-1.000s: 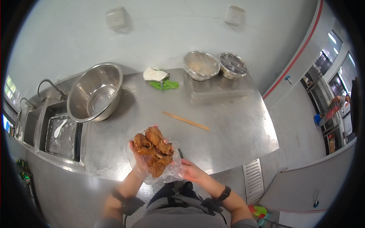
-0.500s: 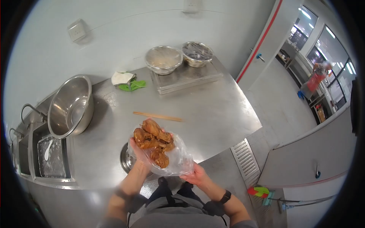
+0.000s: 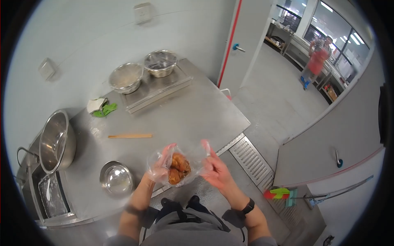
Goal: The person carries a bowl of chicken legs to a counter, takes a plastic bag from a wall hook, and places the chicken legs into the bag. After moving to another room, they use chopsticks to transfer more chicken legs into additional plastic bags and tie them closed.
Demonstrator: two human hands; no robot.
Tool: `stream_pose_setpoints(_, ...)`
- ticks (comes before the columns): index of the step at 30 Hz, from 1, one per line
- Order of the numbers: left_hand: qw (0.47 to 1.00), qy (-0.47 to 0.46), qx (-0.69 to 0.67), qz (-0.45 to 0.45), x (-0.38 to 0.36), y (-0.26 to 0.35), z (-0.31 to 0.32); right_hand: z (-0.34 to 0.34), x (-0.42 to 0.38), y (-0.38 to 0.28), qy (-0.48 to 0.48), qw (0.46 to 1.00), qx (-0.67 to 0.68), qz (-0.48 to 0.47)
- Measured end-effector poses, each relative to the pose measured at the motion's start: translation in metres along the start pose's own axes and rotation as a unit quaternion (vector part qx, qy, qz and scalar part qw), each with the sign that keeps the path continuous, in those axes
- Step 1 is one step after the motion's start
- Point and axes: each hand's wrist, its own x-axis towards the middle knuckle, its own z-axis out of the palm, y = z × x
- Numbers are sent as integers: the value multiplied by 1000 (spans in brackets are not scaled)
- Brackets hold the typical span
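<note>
A clear plastic bag (image 3: pixel 195 169) with brown cooked chicken drumsticks (image 3: pixel 179 168) in it is held up in front of me, by the counter's front edge. My left hand (image 3: pixel 161 166) is closed around the bag's left side, partly covered by the film. On the other side, my right hand (image 3: pixel 216 170) grips the bag's edge, with a finger pointing up; its exact hold is blurred. To the left of the bag, a small steel bowl (image 3: pixel 116 179) rests on the counter. A pair of wooden chopsticks (image 3: pixel 130 136) lies farther back.
Two film-covered steel bowls (image 3: pixel 125 78) stand on a flat metal tray (image 3: pixel 160 95) at the back. A green-and-white cloth (image 3: pixel 101 107) lies nearby. At left, a large steel basin (image 3: pixel 58 141) stands by the sink (image 3: pixel 53 197). A person in a red apron (image 3: pixel 317 60) is beyond the doorway.
My view has swung to the right. The drumsticks were spread over my left palm; now they sit bunched inside the bag. My right hand has come up, and the small bowl is uncovered to view.
</note>
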Motion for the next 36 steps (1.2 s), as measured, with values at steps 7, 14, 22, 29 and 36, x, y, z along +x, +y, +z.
stream_pose_setpoints(7, 973, 90, -213, 16, 44, -23, 17, 16, -5, -29, 84, 984, -157, -31)
stream_pose_setpoints(14, 952, 243, 186, 6, 112, -34, 12, 10, 13, -81, 48, 980, -171, -95)
stream_pose_setpoints(22, 955, 71, 287, -32, 191, 11, 32, 11, 18, -174, 150, 927, -329, -100)
stream_pose_setpoints(29, 829, -144, 540, -19, 261, 42, 102, 2, 2, -228, 255, 735, -603, -176)
stream_pose_setpoints(36, 881, -193, 423, -83, 333, 25, 153, -40, -19, -300, 351, 713, -568, -215)
